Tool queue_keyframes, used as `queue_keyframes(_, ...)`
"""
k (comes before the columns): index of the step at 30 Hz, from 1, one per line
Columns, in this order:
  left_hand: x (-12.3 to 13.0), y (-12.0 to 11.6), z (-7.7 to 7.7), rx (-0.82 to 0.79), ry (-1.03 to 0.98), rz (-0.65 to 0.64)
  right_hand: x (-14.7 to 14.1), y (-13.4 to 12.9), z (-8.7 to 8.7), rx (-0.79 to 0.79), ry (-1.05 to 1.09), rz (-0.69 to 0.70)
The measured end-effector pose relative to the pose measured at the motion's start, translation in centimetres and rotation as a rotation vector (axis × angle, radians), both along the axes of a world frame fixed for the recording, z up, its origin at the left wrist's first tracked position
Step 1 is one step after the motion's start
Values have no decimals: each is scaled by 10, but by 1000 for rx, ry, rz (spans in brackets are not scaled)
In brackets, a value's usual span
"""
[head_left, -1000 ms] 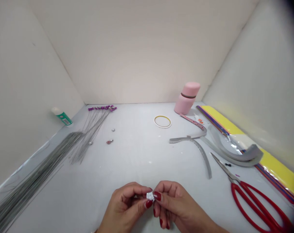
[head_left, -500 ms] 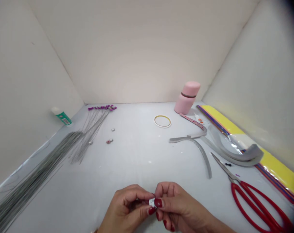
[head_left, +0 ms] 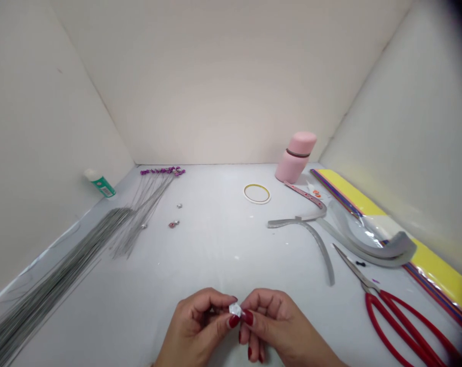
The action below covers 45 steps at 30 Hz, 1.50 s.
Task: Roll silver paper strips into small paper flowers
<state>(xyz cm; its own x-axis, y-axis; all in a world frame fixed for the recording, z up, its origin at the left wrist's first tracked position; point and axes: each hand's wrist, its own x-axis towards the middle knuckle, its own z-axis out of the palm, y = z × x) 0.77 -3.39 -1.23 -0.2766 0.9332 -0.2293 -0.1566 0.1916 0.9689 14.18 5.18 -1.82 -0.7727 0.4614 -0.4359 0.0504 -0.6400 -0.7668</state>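
Note:
Between my hands at the lower middle is a small folded silver-white paper piece point(head_left: 235, 309). My left hand point(head_left: 200, 326) pinches its left side between thumb and forefinger. From the right, my right hand point(head_left: 274, 321) presses the thumb and bent fingers against the other side, and the fingertips of both hands almost meet. The fingers cover most of the piece. Right of my hands lie several grey paper strips point(head_left: 322, 252), and red-handled scissors point(head_left: 372, 285) rest with blades pointing away. Small silver folded pieces point(head_left: 173, 224) lie to the upper left.
On the left is a long bundle of thin wires point(head_left: 70, 260), beyond it purple-tipped stems point(head_left: 162, 171) and a green-white glue bottle point(head_left: 103, 186). A tape roll point(head_left: 257, 202), a pink flask point(head_left: 294, 160) and coloured paper strips in plastic point(head_left: 437, 260) stand or lie towards the right.
The paper piece has turned between my fingertips and shows a different face, now slightly higher and further left. Both hands still hold it. The whole view has shifted slightly.

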Motion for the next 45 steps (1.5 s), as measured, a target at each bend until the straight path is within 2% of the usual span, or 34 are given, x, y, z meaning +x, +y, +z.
queue_keyframes(3, 3, -1, -4, 21, 12, 39, 0, -2, -1, 5, -4, -20)
queue_keyframes(10, 2, -3, -7, 97, 315, -7, 0, 2, 1, -69, -24, 45)
queue_keyframes(17, 0, -4, -1, 228, 506, -107, 0, 3, 4, -94, -77, 92)
queue_keyframes(21, 0, -4, 5, 268, 555, -106, 1, 3, 2, -116, -44, 138)
queue_keyframes(26, 1, -5, 3, 230, 468, -105, 2, 1, -3, -79, 13, 94)
queue_keyframes(31, 5, -5, -8, 96, 113, -21, 1, -2, -6, -34, 23, 86)
queue_keyframes(35, 8, -3, -8, 49, -127, -19, 0, -4, -7, 10, 5, 59)
queue_keyframes(38, 7, -2, -3, 59, -133, 18, 0, -5, -5, 91, -19, 54)
queue_keyframes(42, 7, -3, 0, -16, -146, 75, 2, -4, -1, 261, -96, 81)
queue_keyframes(45, 7, -4, 0, -38, -2, 75, 4, -4, -1, 366, -108, 78)
